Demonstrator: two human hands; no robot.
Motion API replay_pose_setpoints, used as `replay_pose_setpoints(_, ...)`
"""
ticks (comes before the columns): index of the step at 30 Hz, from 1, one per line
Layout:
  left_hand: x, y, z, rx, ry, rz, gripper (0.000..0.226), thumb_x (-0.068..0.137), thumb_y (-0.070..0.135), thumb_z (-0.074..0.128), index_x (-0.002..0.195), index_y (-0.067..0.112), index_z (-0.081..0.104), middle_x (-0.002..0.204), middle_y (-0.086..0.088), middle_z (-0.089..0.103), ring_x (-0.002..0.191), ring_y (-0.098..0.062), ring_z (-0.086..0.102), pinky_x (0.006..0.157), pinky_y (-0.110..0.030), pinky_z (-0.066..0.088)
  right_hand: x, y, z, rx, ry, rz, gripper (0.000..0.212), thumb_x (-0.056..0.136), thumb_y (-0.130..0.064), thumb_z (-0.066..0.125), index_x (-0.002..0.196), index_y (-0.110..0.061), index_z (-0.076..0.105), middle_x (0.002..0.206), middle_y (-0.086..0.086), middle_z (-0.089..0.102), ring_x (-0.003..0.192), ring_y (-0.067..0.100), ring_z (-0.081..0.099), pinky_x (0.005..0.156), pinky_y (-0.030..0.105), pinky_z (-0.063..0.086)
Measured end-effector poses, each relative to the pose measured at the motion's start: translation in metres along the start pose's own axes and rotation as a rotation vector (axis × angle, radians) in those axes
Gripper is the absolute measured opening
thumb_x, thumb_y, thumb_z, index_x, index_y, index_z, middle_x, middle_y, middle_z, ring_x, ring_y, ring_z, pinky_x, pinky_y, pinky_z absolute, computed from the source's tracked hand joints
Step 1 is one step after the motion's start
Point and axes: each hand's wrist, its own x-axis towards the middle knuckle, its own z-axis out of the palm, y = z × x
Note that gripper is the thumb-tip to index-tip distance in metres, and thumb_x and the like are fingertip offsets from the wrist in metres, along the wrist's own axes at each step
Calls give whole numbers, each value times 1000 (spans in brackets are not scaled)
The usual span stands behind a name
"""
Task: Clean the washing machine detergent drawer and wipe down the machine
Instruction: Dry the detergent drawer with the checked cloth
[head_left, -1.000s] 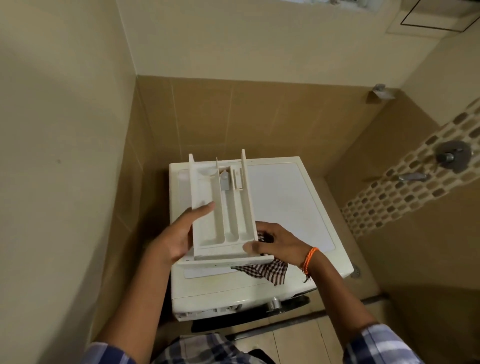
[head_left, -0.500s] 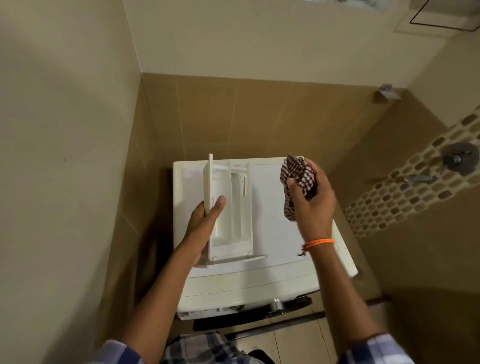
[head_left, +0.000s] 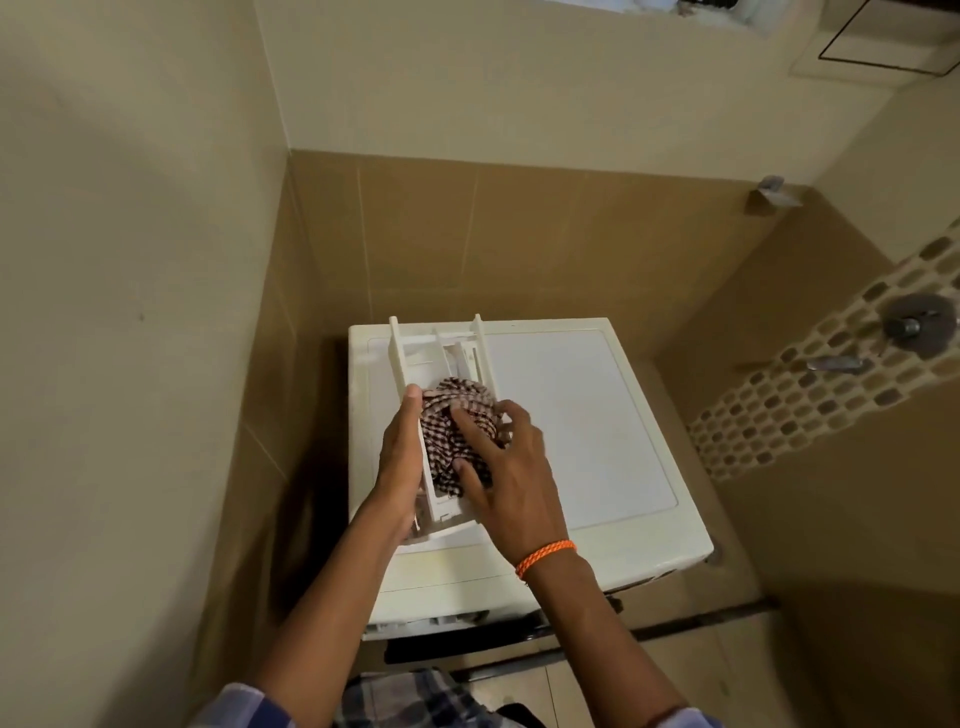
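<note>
a plain wall (head_left: 130, 312) fills the left of the view, meeting brown tiles (head_left: 519, 234) in the corner behind the washer (head_left: 571, 415). the washer is white and stands in that corner, its flat top facing up.

the left hand (head_left: 400, 462) grasps the drawer (head_left: 415, 353) along its left wall, thumb lying up the outer side, the other fingers hidden beneath. the drawer is out of the machine and sits over the left part of the washer's top, long axis running away from the person, its front panel nearest them; whether it rests on the top or is held just above it cannot be told. its upright side walls and inner dividers show at the far end.

inside the drawer, bunched in the middle compartments, is the cloth (head_left: 457, 415), checked in dark and light. the right hand (head_left: 509, 467) presses down on the cloth with spread, slightly bent fingers, thumb toward the near end of the drawer; it does not look clenched round the cloth. an orange band (head_left: 545, 557) circles the right wrist.

a checked sleeve (head_left: 234, 706) shows at the bottom edge. below the washer's front edge, a dark slot (head_left: 457, 647) is visible.

further right, the side wall carries a strip of mosaic (head_left: 810, 410) with a metal tap (head_left: 914, 325) mounted on it, and a small metal fitting (head_left: 774, 189) sits higher up in the far corner.
</note>
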Motion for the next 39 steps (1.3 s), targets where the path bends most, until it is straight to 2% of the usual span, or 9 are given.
replay_pose_setpoints(6, 6, 5, 1, 119, -9, 88, 86, 87, 92, 45, 151, 34, 53, 140, 2, 68, 124, -17, 67, 103, -42, 60, 5, -12, 3, -207, -48, -140, 48, 98, -25, 57, 145, -34, 53, 139, 11, 43, 111, 31, 58, 68, 41, 63)
replay_pose_setpoints(11, -10, 2, 18, 254, -139, 135, 34, 104, 65, 43, 135, 50, 41, 117, 32, 56, 98, 21, 56, 70, -1, 48, 33, -15, -3, -259, 91, -57, 27, 88, -13, 74, 115, -16, 70, 118, 14, 54, 94, 36, 63, 45, 32, 44)
replay_pose_setpoints(14, -14, -6, 23, 291, -158, 149, 40, 103, 69, 38, 139, 51, 41, 119, 34, 56, 98, 24, 55, 70, 0, 45, 56, -12, -11, -299, 141, -7, 7, 86, -11, 75, 86, -12, 68, 125, 18, 55, 101, 36, 62, 49, 30, 38)
replay_pose_setpoints(20, -1, -4, 13, 198, -46, 202, 64, 96, 83, 44, 136, 36, 63, 126, 13, 73, 115, -1, 70, 95, -25, 57, 38, -12, -3, -372, 73, -202, 20, 94, -19, 59, 107, -24, 74, 126, 10, 52, 103, 31, 46, 78, 40, 38)
replay_pose_setpoints(24, 3, 5, 7, 199, -19, 197, 62, 89, 86, 48, 134, 44, 58, 128, 4, 71, 118, -17, 70, 100, -43, 61, 11, 0, -7, -274, -150, -308, 30, 91, -27, 47, 109, -33, 70, 136, 3, 43, 111, 27, 41, 87, 41, 37)
replay_pose_setpoints(27, 6, 2, 5, 188, -7, 179, 73, 83, 94, 49, 136, 44, 59, 134, 3, 69, 123, -18, 68, 107, -47, 58, 12, 7, -4, -241, -142, -279, 23, 94, -34, 55, 115, -36, 65, 137, 1, 41, 111, 26, 41, 87, 43, 37)
replay_pose_setpoints(34, -1, -13, 20, 197, -69, 223, 78, 89, 85, 44, 148, 35, 54, 139, 11, 66, 127, -2, 62, 111, -33, 51, 60, 0, -2, -447, 133, -151, 27, 85, -26, 72, 112, -27, 71, 132, 10, 54, 103, 33, 52, 83, 45, 42)
replay_pose_setpoints(37, 3, -9, 18, 157, -64, 196, 52, 100, 75, 45, 133, 39, 63, 131, 10, 71, 114, 3, 69, 104, -31, 55, 52, -6, 2, -357, 135, -177, 27, 94, -29, 61, 120, -25, 70, 139, 9, 52, 116, 32, 48, 94, 46, 42)
replay_pose_setpoints(39, 5, -7, 14, 107, -40, 164, 61, 97, 78, 48, 134, 33, 66, 129, 4, 75, 116, -6, 72, 104, -37, 58, 38, -3, 4, -279, 29, -237, 29, 98, -30, 55, 122, -24, 69, 143, 8, 48, 124, 32, 44, 101, 47, 41)
